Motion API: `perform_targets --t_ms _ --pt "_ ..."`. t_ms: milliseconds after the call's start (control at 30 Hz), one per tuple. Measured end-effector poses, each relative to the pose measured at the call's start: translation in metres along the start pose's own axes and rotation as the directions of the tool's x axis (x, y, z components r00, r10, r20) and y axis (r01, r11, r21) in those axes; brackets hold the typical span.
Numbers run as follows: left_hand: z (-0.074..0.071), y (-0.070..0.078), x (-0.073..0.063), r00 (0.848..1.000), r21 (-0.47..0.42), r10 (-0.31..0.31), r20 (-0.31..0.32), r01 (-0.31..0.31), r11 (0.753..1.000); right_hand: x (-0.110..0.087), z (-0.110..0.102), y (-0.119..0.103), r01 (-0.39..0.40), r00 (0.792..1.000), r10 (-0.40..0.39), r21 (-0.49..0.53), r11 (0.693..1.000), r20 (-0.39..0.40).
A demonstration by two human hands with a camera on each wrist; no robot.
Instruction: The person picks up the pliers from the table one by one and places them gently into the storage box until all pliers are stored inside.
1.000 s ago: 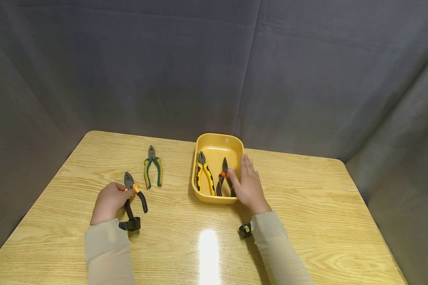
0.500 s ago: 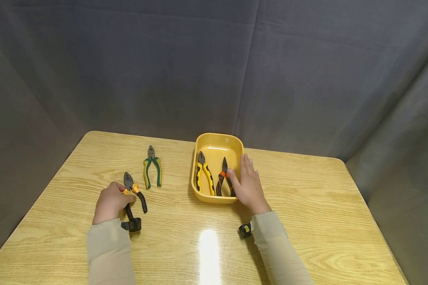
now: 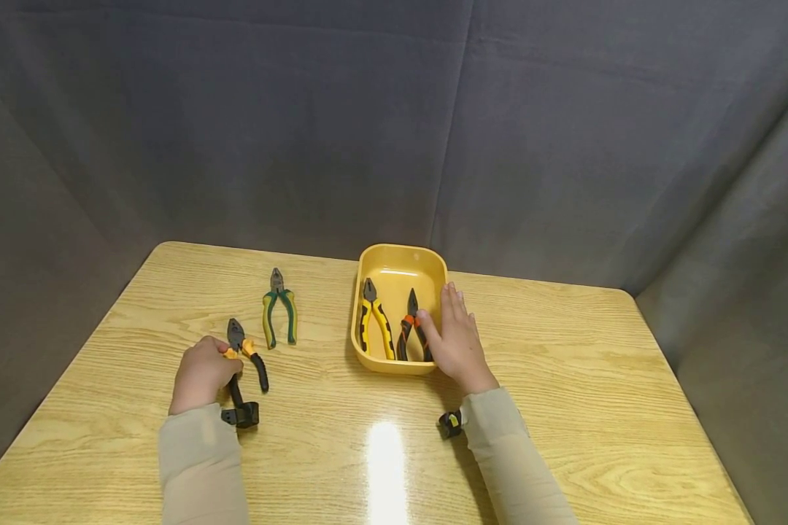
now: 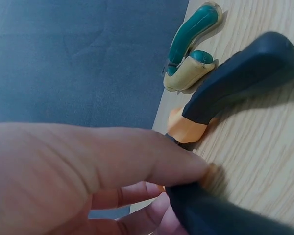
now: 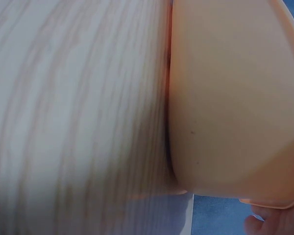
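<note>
Black-handled pliers with orange collars lie at the left of the table, jaws pointing away. My left hand pinches their left handle between thumb and fingers near the orange collar. The left wrist view shows the thumb against that black handle, the other handle standing free. My right hand lies along the right side of a yellow tray, fingers straight, thumb over the rim. Inside the tray are yellow-and-black pliers and orange-and-black long-nose pliers, the latter partly hidden by the thumb.
Green-and-yellow pliers lie behind the left hand, between it and the tray. A grey curtain hangs close behind the table's far edge and along both sides. Bare wooden tabletop stretches right of the tray.
My left thumb has drawn slightly back toward me onto the left handle of the pliers. The right hand and the tray have stayed in place.
</note>
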State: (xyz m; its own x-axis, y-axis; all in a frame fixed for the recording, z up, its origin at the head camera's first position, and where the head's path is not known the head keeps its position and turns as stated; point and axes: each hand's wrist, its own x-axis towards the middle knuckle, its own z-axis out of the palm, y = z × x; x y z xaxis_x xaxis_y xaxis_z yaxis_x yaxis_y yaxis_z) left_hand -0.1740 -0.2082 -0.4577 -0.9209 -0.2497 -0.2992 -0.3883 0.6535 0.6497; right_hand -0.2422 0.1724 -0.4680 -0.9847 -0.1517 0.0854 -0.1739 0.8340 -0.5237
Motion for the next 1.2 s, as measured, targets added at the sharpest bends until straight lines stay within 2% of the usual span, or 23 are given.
perform_targets --t_ms 400,633,933,1100,1200 --pt "-0.0009 0.0013 -0.0025 0.999 0.007 0.025 -0.031 -0.024 1.000 0.0007 0.0009 0.0006 0.004 1.000 -0.004 0.001 1.000 -0.004" --pt "-0.0019 0.0012 -0.0043 0.999 -0.015 0.024 -0.022 -0.025 1.000 0.0003 -0.0002 -0.0002 0.003 1.000 -0.003 0.006 1.000 0.002" --pt "-0.0045 -0.0009 -0.0011 0.999 -0.010 0.026 0.038 -0.026 1.000 0.0006 -0.0008 -0.0014 0.004 1.000 -0.004 0.002 1.000 0.007" --pt "-0.0055 -0.0038 -0.0012 0.996 -0.072 0.069 0.063 -0.064 0.995 0.0005 -0.0010 -0.0015 0.002 1.000 -0.002 -0.002 1.000 0.005" --pt "-0.0063 -0.0043 -0.0020 0.995 -0.124 0.068 0.080 -0.057 0.991 0.0001 -0.0010 -0.0015 -0.006 1.000 0.006 -0.001 1.000 0.008"
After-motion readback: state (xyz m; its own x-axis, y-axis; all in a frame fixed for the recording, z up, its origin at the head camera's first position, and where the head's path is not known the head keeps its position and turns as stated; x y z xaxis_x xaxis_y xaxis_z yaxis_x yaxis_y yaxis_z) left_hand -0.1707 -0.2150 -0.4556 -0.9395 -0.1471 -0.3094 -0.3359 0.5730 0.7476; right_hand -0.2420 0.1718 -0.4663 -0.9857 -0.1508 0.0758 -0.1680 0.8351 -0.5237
